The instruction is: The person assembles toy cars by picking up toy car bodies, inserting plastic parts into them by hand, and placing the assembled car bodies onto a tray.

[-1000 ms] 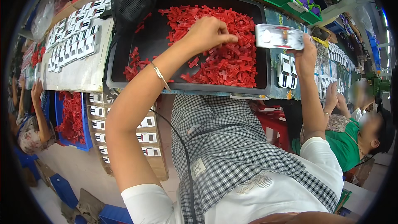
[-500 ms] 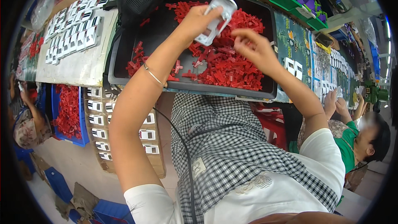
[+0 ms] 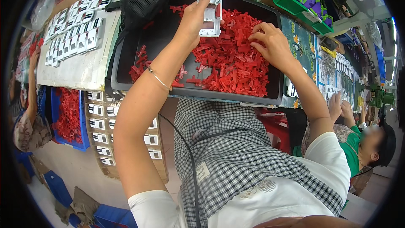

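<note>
My left hand (image 3: 198,14) grips a white toy car body shell (image 3: 209,27) above the far part of a black tray, its hollow inside showing. A red piece (image 3: 218,11) shows at the shell's right side. My right hand (image 3: 272,45) hovers at the right of the heap of small red plastic parts (image 3: 236,69) in the tray. Its fingers are bent and apart, and nothing shows between them; the fingertips are close to the parts. The black tray (image 3: 164,38) lies in front of me.
White car bodies (image 3: 76,42) stand in rows on a board at left. Below are a blue bin (image 3: 84,118) of red parts and a cardboard tray (image 3: 139,160) of car bodies. A black mesh bag (image 3: 145,0) hangs over the tray's corner. A co-worker (image 3: 358,147) sits at right.
My left hand has turned the car body more upright and shifted it left. My right hand has moved right, away from the shell, to the red parts.
</note>
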The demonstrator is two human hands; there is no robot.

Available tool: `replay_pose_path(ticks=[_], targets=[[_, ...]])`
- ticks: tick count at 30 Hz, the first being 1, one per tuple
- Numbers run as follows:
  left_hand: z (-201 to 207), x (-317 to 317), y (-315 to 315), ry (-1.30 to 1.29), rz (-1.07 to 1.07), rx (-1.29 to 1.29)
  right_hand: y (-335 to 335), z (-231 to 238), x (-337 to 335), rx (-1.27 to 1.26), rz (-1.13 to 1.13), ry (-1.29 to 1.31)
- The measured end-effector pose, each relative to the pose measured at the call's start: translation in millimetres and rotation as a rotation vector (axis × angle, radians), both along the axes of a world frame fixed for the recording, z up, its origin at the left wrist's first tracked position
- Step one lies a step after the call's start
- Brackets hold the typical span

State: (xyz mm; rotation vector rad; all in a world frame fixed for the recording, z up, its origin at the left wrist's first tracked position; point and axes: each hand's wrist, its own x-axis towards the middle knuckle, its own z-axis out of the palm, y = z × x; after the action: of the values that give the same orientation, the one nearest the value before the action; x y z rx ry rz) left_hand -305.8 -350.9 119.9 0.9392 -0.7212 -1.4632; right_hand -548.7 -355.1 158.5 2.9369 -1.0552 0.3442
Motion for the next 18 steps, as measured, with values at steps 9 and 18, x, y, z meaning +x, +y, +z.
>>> replay_pose_path(ticks=[9, 18], targets=[[-9, -2, -5, 0.027, -0.028, -0.023, 12, -16, 38, 0.062, 0.249, -0.034], [-11, -6, -6, -0.017, -0.032, 0.011, 2, -4, 41, -0.027, 0.211, -0.167]])
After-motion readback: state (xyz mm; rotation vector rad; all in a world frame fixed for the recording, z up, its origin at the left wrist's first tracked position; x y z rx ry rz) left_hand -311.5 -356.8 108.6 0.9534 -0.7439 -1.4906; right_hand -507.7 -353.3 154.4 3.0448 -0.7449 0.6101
